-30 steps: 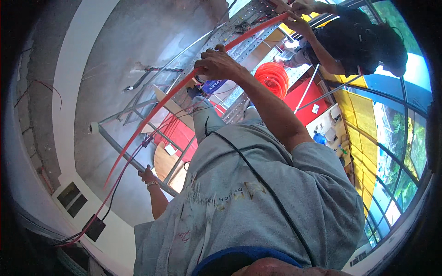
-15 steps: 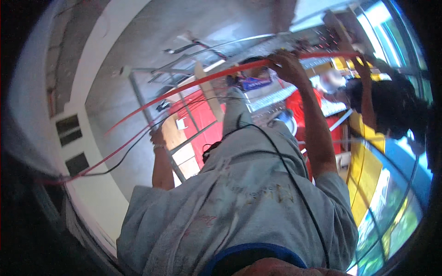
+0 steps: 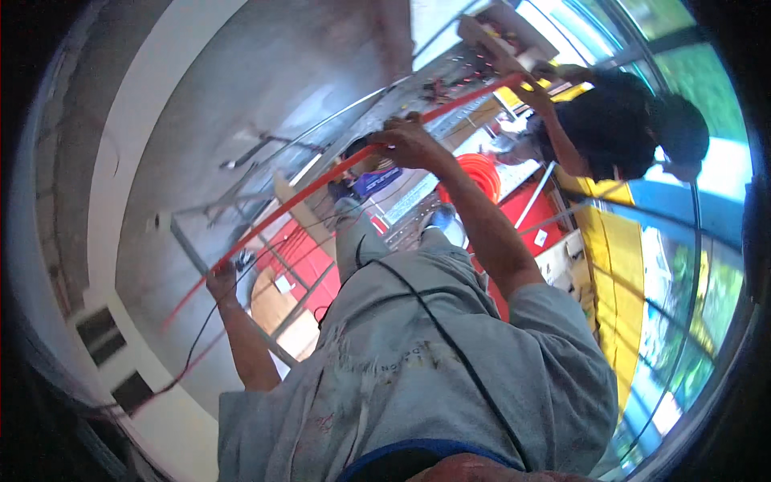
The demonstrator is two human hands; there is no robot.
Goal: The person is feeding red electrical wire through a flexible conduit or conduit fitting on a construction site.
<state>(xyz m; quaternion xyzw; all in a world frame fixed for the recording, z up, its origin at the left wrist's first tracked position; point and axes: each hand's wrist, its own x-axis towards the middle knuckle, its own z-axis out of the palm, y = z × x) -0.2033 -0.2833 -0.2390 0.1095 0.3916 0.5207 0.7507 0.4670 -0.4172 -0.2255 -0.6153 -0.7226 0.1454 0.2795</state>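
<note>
A long red tube runs slantwise in front of me, from the lower left up to the upper right. My right hand is closed round its middle. Farther down the same tube, my left hand has its fingers curled on it, close to a grey metal frame. A black cable passes beside that hand. At the upper right end, a co-worker's hand grips the tube.
The co-worker, in dark clothing, is at the upper right. An orange-red coil of tubing lies below, near a purple box. Yellow panels and windows line the right side. A black cable hangs across my shirt.
My view has turned, and the scene has shifted left. The red tube now slants more steeply. My left hand now meets the tube, where before it was below it.
</note>
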